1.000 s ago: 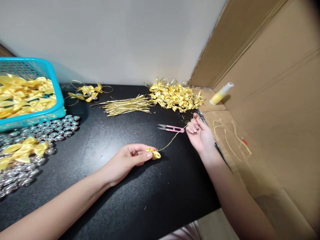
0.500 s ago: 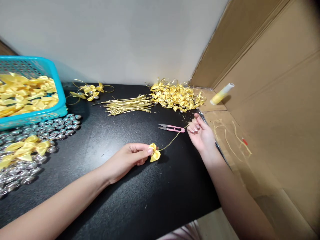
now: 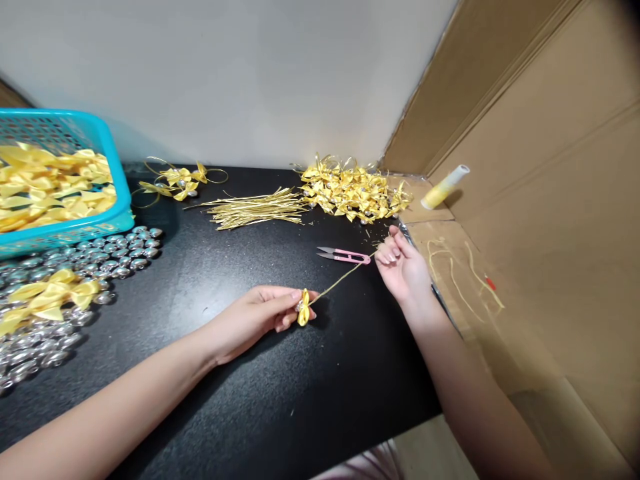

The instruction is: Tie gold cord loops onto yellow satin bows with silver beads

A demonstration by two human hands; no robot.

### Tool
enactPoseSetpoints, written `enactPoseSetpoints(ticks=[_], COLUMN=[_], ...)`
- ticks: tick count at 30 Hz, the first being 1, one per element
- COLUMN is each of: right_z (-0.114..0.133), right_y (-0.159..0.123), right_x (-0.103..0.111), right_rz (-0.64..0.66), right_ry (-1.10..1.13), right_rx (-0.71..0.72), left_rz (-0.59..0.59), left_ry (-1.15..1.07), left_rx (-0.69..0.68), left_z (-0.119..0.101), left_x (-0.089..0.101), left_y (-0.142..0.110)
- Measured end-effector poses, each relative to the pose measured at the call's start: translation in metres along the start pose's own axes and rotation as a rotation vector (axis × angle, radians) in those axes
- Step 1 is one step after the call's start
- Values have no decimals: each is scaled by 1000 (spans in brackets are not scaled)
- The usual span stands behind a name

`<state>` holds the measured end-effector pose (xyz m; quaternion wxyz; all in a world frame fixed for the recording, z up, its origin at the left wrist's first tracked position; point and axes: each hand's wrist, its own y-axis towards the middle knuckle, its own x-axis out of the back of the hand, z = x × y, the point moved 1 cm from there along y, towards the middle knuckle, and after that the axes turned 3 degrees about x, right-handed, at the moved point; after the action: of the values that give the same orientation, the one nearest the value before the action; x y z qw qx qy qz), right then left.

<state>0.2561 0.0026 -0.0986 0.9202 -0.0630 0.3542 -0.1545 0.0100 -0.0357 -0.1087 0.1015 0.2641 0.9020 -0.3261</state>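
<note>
Between the thumb and fingers of my left hand (image 3: 265,312) is a small yellow ribbon bow (image 3: 304,308), turned edge-on, with a silvery bead beside it. A gold cord (image 3: 340,280) runs from the bow up to my right hand (image 3: 404,268), whose curled fingers pinch its far end; the tip of the cord is hidden there. Pink thread snips (image 3: 344,255) lie on the black table (image 3: 240,400) just left of my right hand, under the line of the cord.
A turquoise basket (image 3: 116,167) of yellow bows stands at left, silvery beads (image 3: 137,253) and loose bows (image 3: 53,297) before it. Behind lie cut gold cords (image 3: 257,210), a pile of beaded bows (image 3: 353,190) and a smaller group (image 3: 180,181). A yellow-white tube (image 3: 445,188) stands by the cardboard (image 3: 560,200).
The bow has turned in my left hand from facing the camera to edge-on. The cord, slack and curved before, is now nearly straight. My right hand has hardly moved.
</note>
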Motion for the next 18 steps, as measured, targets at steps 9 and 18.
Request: enactPoseSetpoints(ticks=[9,18], right_z=[5,6], right_y=[3,7], right_x=[5,9], right_rz=[23,-30], right_ry=[23,7], right_rx=[30,72], left_rz=[47,1], left_ry=[109,76], left_rx=[18,11], left_z=[1,1], left_x=[3,1], left_y=[0,0])
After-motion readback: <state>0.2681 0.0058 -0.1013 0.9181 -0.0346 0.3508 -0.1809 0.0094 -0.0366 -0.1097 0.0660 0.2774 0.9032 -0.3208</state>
